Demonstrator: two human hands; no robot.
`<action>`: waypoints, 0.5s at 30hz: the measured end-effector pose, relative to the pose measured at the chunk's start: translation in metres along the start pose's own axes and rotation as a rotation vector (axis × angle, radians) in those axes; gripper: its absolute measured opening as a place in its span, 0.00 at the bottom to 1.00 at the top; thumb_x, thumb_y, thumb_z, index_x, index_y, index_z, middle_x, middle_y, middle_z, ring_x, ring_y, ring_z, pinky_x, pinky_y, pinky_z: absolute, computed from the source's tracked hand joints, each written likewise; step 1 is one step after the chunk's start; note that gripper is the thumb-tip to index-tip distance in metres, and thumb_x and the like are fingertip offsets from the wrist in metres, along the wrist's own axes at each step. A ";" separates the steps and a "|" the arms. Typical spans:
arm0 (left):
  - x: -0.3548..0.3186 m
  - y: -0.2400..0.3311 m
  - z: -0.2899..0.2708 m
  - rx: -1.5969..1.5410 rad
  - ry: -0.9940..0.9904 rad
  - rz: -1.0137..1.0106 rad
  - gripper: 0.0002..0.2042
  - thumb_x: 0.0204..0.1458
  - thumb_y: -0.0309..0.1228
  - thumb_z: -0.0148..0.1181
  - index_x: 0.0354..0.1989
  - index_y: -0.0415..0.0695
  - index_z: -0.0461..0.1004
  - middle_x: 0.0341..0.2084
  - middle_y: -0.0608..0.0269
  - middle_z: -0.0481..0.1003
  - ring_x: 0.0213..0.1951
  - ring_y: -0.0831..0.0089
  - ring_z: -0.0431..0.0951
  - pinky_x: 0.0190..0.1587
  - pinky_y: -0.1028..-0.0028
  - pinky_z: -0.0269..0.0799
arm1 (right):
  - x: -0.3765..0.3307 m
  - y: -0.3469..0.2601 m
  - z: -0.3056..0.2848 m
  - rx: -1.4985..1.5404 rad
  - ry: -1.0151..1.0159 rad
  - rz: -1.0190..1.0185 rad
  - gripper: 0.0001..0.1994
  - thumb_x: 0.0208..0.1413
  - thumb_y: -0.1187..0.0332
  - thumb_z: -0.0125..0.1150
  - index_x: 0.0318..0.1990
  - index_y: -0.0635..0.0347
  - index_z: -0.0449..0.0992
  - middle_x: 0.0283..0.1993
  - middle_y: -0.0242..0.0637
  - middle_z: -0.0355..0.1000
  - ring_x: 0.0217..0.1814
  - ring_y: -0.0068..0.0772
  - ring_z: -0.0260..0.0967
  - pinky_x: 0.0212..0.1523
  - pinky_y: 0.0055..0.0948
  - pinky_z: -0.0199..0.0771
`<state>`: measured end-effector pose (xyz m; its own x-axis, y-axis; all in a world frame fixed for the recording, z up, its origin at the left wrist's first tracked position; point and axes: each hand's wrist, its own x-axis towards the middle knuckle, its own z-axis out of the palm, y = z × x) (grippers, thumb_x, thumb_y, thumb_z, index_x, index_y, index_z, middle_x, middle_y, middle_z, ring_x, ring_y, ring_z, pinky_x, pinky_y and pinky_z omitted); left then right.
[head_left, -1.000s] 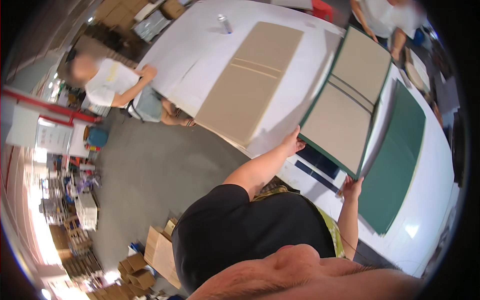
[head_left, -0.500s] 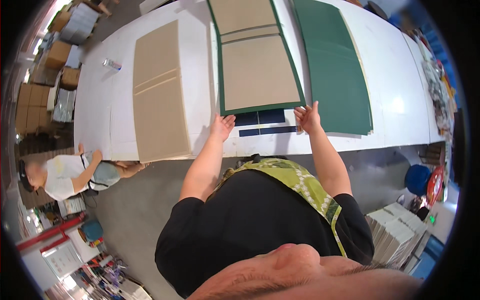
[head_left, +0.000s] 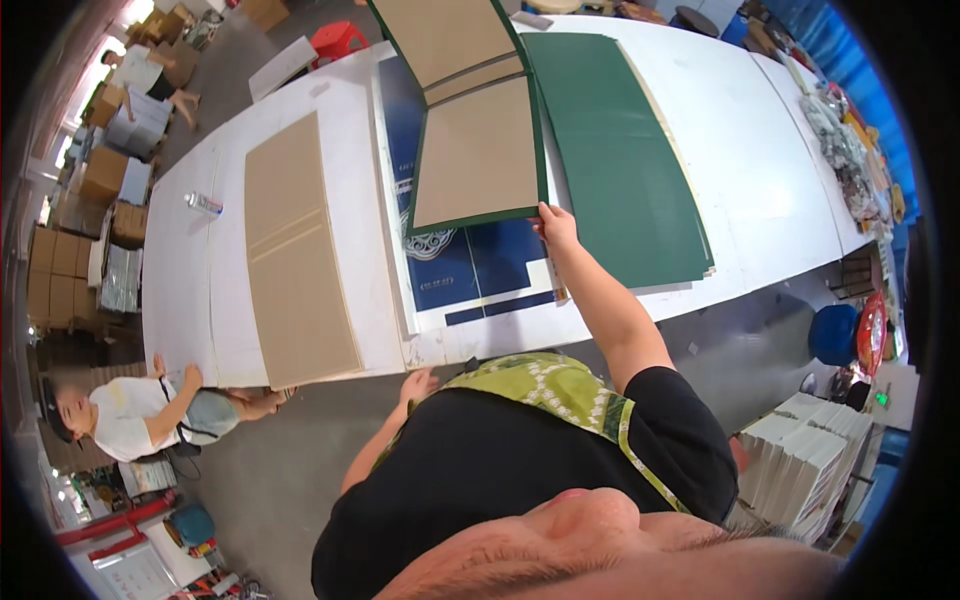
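My right hand [head_left: 555, 225] pinches the near right corner of a folder-like cover board [head_left: 480, 160]. The board has a tan inside, green edging and a grooved spine band, and it is raised at a tilt. Under it lies a dark blue printed sheet [head_left: 440, 283] with a silvery round ornament, partly hidden by the board. Down beside my waist, just off the table's front edge, my left hand [head_left: 420, 385] is open and holds nothing. To the right of the board lies a stack of green sheets [head_left: 620, 160].
On the white table [head_left: 375, 345] a tan cardboard panel [head_left: 295, 250] lies at left, with a small can [head_left: 203, 204] beyond it. A person [head_left: 140, 410] stands at the left edge; another [head_left: 140, 75] is farther back. White stacked boards [head_left: 800, 460] stand on the floor at right.
My left hand has let go of the board and dropped to my waist. My right hand still holds its corner; the board has lifted and swung left, uncovering more of the blue sheet.
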<state>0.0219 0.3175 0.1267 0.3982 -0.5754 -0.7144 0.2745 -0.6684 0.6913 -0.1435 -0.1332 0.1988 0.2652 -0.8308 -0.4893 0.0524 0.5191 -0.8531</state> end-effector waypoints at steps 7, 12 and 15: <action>0.027 -0.081 -0.037 0.313 0.067 0.092 0.21 0.60 0.40 0.45 0.53 0.37 0.67 0.43 0.51 0.74 0.47 0.64 0.74 0.48 0.68 0.69 | -0.011 -0.164 -0.133 -0.249 0.192 -0.373 0.12 0.55 0.59 0.55 0.32 0.59 0.74 0.25 0.31 0.73 0.18 0.19 0.64 0.20 0.18 0.62; 0.102 -0.168 -0.047 0.580 0.125 0.205 0.17 0.57 0.39 0.48 0.45 0.39 0.74 0.43 0.56 0.75 0.47 0.65 0.74 0.50 0.69 0.67 | -0.030 -0.219 -0.255 -0.266 0.226 -0.343 0.12 0.56 0.59 0.55 0.33 0.60 0.73 0.23 0.29 0.69 0.20 0.16 0.63 0.20 0.17 0.61; 0.078 -0.107 -0.016 0.556 0.125 0.148 0.17 0.56 0.39 0.49 0.45 0.39 0.74 0.41 0.55 0.76 0.45 0.65 0.75 0.49 0.70 0.67 | -0.038 -0.214 -0.301 -0.471 0.306 -0.518 0.12 0.58 0.60 0.53 0.33 0.61 0.72 0.23 0.30 0.70 0.20 0.17 0.63 0.20 0.18 0.61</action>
<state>0.0375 0.3513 -0.0012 0.5066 -0.6440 -0.5733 -0.2784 -0.7515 0.5981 -0.4545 -0.2731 0.3455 0.0368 -0.9990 0.0249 -0.3368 -0.0359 -0.9409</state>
